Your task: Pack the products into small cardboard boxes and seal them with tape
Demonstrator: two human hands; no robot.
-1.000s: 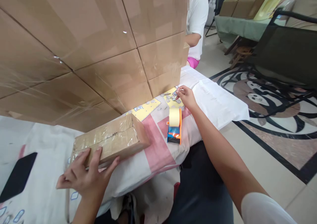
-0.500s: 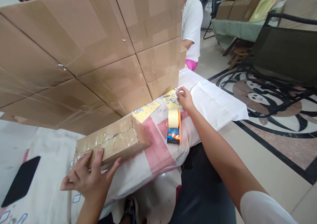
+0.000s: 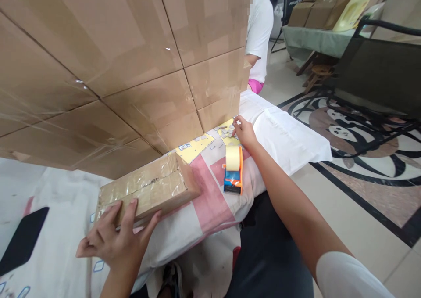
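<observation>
A small cardboard box [image 3: 148, 186] sealed with clear tape lies on the cloth-covered table. My left hand [image 3: 113, 232] rests on its near left side, fingers spread across the top edge and thumb against the front. Farther right, my right hand [image 3: 244, 131] is closed in a pinch over small grey scraps [image 3: 226, 133] on a yellow patterned patch of the cloth. Whatever sits between its fingertips is too small to make out. Just in front of that hand stands a blue and orange tape dispenser [image 3: 233, 170] with a pale tape roll.
A tall wall of taped cartons [image 3: 141, 48] rises behind the small box. At left lies a dark flat phone-like object [image 3: 24, 236]. Beyond the cartons is a person in a white shirt [image 3: 261, 34]. A dark folding chair [image 3: 391, 65] stands on the right.
My right hand's fingers have shifted slightly over the grey scraps. My left hand stays on the box. The view has moved a little.
</observation>
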